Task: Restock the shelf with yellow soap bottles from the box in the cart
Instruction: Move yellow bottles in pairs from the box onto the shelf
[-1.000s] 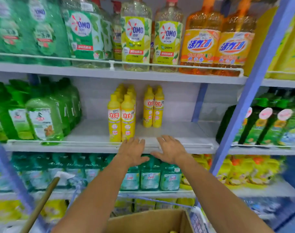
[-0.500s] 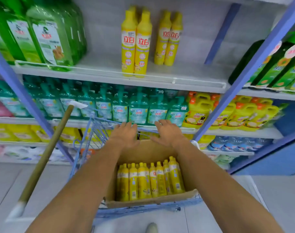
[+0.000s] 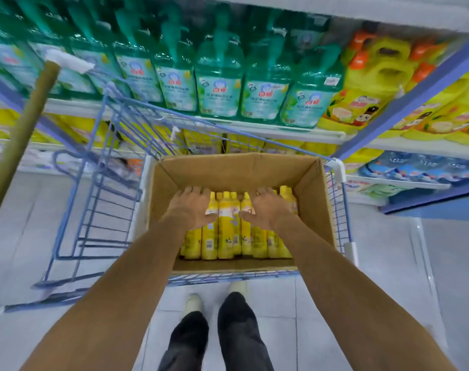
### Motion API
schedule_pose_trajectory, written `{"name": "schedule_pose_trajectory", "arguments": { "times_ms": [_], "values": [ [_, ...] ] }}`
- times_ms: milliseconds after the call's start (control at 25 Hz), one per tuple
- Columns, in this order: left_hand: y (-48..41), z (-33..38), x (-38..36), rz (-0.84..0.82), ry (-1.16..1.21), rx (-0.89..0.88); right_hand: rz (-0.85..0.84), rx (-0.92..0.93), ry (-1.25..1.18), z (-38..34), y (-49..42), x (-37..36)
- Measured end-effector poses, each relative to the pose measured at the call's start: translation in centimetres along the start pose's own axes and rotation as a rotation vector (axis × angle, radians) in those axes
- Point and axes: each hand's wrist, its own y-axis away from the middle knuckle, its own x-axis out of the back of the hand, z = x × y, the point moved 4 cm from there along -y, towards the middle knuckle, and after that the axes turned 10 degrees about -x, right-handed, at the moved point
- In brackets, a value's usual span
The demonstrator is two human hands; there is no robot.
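An open cardboard box (image 3: 236, 167) sits in a blue wire cart (image 3: 113, 188). Several yellow soap bottles (image 3: 228, 226) lie side by side in its bottom, caps pointing away from me. My left hand (image 3: 191, 208) hovers over the left bottles, palm down, fingers spread and holding nothing. My right hand (image 3: 268, 207) hovers over the right bottles in the same way, thumb pointing inward. Whether the fingertips touch the bottles is unclear. The shelf level with the yellow bottles is out of view.
Green pump bottles (image 3: 220, 81) fill the shelf behind the cart, with yellow jugs (image 3: 361, 97) to their right. A wooden pole (image 3: 22, 135) leans at the left. A blue shelf upright (image 3: 404, 100) stands right of the cart. My feet (image 3: 214, 298) are on grey floor tiles.
My view dropped from the shelf with yellow bottles down to the cart. Both hands left the shelf edge, passed over the box rim and came down inside the box above the bottles.
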Motion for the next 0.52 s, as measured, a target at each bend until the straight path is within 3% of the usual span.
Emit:
{"name": "schedule_pose_trajectory", "arguments": {
  "times_ms": [280, 520],
  "values": [
    [-5.7, -3.8, -7.3, -0.119, 0.104, 0.069, -0.116, 0.016, -0.039, -1.2, -7.4, -7.5],
    [-10.7, -8.7, -12.8, -0.114, 0.298, 0.17, -0.162, 0.002, -0.043, -3.3, -13.4, -12.8]
  ]
}}
